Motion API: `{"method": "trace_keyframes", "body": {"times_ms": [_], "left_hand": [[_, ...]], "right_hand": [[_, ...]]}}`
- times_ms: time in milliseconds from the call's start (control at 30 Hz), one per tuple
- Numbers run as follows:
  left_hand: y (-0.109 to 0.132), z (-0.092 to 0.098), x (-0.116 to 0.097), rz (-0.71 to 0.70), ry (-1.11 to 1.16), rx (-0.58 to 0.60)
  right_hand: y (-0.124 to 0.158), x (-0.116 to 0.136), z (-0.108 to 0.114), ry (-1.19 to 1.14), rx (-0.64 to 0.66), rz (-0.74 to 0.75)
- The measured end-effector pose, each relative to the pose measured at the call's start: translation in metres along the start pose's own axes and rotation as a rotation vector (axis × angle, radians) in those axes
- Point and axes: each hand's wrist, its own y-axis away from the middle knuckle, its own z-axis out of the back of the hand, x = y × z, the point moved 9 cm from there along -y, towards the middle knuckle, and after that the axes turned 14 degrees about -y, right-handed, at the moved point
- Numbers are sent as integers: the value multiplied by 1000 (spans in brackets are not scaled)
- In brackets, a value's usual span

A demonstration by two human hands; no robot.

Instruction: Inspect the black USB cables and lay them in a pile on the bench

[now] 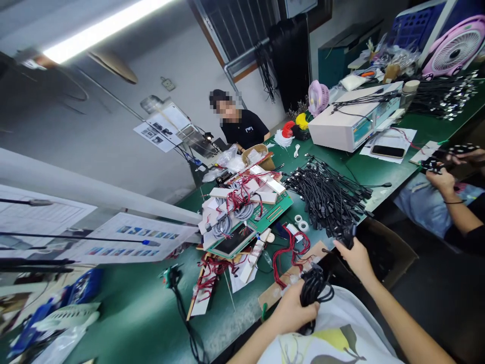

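My left hand (293,309) grips a coiled bundle of black cable (315,296) low in the view, close to my body. My right hand (354,260) reaches forward and is shut on a black cable end (348,236), at the near edge of a large heap of black cables (326,197) on the green bench mat (125,303). Below that heap, a cardboard sheet (290,279) lies under loose red wires (291,253), just beyond my left hand. The cable's connector is partly hidden by my fingers.
A circuit board rig with red and grey wires (242,212) stands left of the heap. A seated co-worker (238,121) faces me across the bench. Another person's hands (441,177) hold black cables at right. A white test instrument (354,116) and a phone (388,151) lie beyond.
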Motion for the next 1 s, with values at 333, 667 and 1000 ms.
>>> {"method": "trace_keyframes", "body": {"times_ms": [333, 667, 1000], "left_hand": [[-19, 4, -26, 28, 13, -158], [-20, -25, -21, 139, 37, -109], [8, -44, -15, 93, 152, 52]], "right_hand": [[25, 22, -37, -268, 454, -57], [20, 16, -27, -422, 512, -123], [81, 8, 5, -525, 343, -55]]}}
